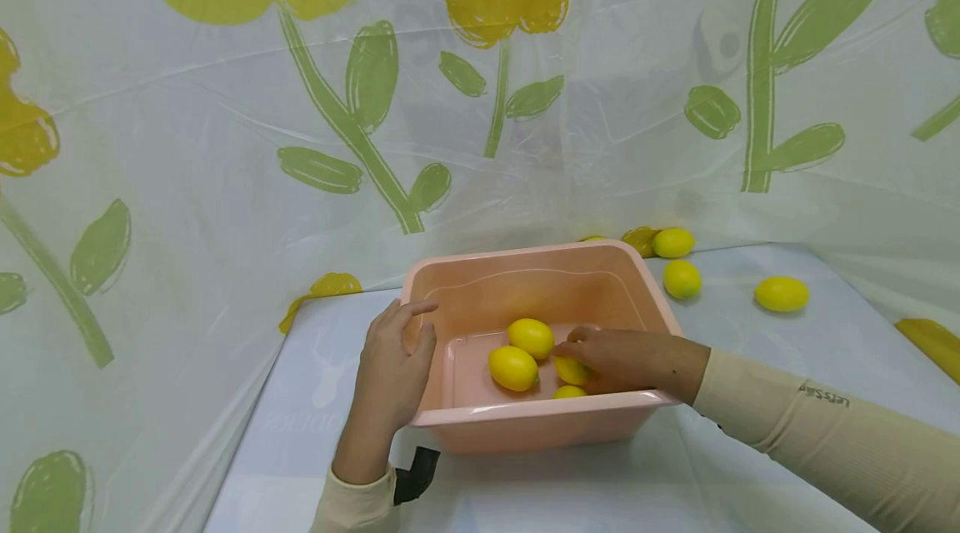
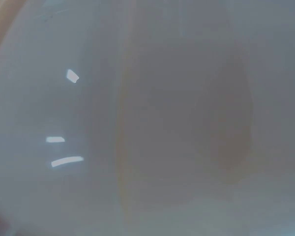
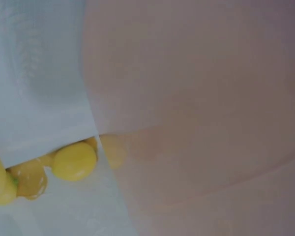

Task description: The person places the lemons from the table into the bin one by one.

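A pink plastic basin (image 1: 525,433) stands on the table, with several yellow lemons inside. Two of them, a rear lemon (image 1: 531,338) and a front lemon (image 1: 513,368), lie on its floor. My right hand (image 1: 622,358) reaches over the right side into the basin, its fingers bent round another lemon (image 1: 572,371) that is partly hidden. Beneath that hand, one more lemon (image 1: 570,392) shows only its top above the front rim. At the basin's left rim is my left hand (image 1: 393,371), fingers and thumb extended and apart, holding no lemon.
Right of the basin lie a lemon (image 1: 782,294), a second lemon (image 1: 682,279) and a third lemon (image 1: 673,242) by the back edge. A flower-printed sheet (image 1: 600,117) hangs behind the table. The left wrist view is a blurred pale surface.
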A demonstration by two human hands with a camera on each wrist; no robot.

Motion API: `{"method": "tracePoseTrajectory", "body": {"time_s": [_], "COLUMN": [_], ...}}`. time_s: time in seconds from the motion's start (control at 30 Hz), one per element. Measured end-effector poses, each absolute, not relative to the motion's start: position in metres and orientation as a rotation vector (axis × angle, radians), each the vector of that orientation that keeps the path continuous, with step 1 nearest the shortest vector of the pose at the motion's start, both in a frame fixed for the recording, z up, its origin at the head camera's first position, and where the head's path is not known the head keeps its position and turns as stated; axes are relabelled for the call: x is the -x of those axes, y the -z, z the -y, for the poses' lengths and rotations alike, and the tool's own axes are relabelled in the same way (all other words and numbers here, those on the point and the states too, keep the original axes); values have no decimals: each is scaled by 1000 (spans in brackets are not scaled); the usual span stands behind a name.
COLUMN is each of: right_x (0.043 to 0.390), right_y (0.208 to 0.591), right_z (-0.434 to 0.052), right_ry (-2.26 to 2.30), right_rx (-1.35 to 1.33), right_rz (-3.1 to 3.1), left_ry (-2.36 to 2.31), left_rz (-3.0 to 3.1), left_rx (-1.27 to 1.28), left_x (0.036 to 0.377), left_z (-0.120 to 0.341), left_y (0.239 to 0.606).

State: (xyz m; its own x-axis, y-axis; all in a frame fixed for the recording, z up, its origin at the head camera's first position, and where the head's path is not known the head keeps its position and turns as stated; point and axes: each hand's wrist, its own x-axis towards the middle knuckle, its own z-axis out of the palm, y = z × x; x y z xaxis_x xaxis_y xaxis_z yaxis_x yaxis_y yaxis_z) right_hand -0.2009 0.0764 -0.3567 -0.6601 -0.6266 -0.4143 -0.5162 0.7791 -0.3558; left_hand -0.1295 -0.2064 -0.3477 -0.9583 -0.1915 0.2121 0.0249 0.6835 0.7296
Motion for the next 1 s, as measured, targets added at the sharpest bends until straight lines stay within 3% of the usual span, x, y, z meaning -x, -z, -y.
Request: {"method": "tracePoseTrajectory", "body": {"time_s": [0.67,1.0], "right_x": [201,201], "right_y": [357,355], "right_z": [-76,-73], "right_ry": [284,314], "right_rx": [788,910], "right_rz": [-2455,-2628], "left_ry": [1152,1155], "left_rz": [2611,2610], "left_rx": [-129,-129], "left_x": [129,129], "left_z": [207,205], "left_y": [349,349]}}
